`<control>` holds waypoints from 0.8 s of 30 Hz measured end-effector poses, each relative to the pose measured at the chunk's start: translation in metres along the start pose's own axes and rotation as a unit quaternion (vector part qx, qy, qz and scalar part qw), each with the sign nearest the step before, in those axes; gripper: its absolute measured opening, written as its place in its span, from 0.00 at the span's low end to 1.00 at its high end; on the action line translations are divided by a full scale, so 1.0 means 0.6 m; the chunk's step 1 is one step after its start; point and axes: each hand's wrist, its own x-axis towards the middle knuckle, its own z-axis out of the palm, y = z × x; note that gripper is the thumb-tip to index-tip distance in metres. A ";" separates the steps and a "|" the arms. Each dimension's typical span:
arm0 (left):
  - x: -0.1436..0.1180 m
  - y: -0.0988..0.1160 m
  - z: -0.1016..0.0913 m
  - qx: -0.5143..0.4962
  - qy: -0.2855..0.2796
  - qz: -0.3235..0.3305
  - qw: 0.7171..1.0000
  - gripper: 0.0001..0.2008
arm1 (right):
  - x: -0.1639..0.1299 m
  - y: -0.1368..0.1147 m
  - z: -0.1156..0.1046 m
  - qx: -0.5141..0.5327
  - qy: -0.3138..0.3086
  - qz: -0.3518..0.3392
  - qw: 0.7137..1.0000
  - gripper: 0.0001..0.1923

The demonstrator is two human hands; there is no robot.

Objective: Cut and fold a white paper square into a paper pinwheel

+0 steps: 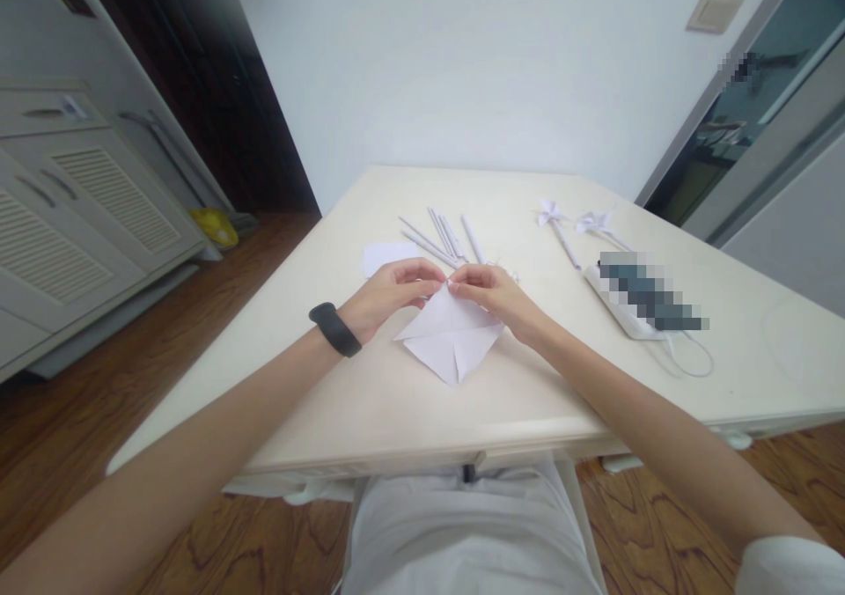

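A square white sheet of paper (451, 335) lies turned like a diamond near the front of the table, with creases across it and slits running in from its corners. My left hand (400, 289) pinches its far corner from the left, a dark band on the wrist. From the right, my right hand (492, 291) pinches that same corner, fingertips almost touching the left ones. Just beyond the hands lie several rolled white paper sticks (445, 234). A small white paper piece (386, 256) rests behind my left hand.
Two paper pinwheels on sticks, one with its head at the back (549, 213) and another beside it (594, 222), lie at the right. Nearer stands a white device (620, 304) with a cable, partly blurred out. The cream table (370, 419) meets a wall at the back.
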 end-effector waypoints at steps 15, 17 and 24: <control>-0.002 0.007 0.007 0.032 0.011 0.024 0.999 0.06 | 0.002 0.004 0.000 0.012 -0.012 -0.011 1.000 0.10; -0.001 0.006 0.007 0.032 0.009 0.020 0.999 0.07 | 0.003 0.003 0.000 0.015 -0.008 -0.010 1.000 0.10; 0.000 0.005 0.006 0.034 0.005 0.017 0.999 0.08 | 0.004 0.004 -0.001 0.010 0.006 -0.014 1.000 0.11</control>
